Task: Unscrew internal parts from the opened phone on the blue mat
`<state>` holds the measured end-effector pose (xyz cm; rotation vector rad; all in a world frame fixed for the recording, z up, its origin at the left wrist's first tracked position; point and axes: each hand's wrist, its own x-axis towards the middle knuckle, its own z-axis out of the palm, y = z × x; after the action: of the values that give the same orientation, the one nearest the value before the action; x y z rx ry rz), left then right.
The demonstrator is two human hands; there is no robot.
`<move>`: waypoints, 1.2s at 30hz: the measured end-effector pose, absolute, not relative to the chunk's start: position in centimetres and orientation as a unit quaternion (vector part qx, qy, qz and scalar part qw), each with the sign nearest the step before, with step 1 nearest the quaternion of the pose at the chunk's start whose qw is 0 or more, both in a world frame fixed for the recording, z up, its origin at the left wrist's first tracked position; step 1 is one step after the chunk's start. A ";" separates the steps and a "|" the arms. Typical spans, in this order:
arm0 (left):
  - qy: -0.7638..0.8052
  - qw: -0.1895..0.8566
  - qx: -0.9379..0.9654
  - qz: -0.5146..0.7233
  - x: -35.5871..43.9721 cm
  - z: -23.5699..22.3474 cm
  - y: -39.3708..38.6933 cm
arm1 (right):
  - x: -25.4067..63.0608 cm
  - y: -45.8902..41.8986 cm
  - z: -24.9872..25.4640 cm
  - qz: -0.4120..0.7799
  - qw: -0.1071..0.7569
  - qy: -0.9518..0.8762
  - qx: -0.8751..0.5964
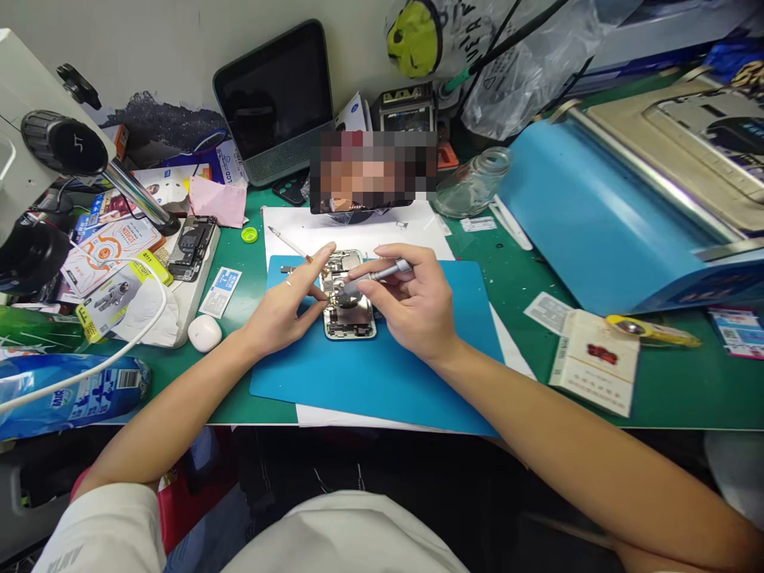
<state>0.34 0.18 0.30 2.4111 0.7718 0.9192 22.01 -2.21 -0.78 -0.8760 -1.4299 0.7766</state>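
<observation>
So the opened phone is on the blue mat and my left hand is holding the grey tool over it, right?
No, the head view shows your right hand holding the grey tool over the opened phone on the blue mat.

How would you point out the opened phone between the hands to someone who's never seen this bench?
On the green bench, find the blue mat at the near edge. The opened phone lies on it, between the left hand and the right hand. Its pale frame and place on the mat set it apart from the dark phone-like part farther left.
</observation>
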 end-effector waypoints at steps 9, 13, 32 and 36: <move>0.274 0.226 0.871 0.339 0.4 0.2 0.2 | 22.0 -2.2 -0.8 0.334 0.600 -0.619 -0.380; 0.276 0.227 0.872 0.335 0.4 0.3 0.1 | 22.0 -2.1 -0.9 0.335 0.599 -0.620 -0.381; 0.282 0.221 0.872 0.332 0.2 0.2 0.2 | 22.3 -2.3 -0.6 0.361 0.568 -0.641 -0.369; 0.283 0.221 0.872 0.333 0.2 0.2 0.2 | 22.2 -2.3 -0.7 0.367 0.569 -0.636 -0.370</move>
<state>0.24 0.24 0.19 2.4094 0.7827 0.9212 22.19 -2.30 -0.75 -0.8686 -1.4930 0.8618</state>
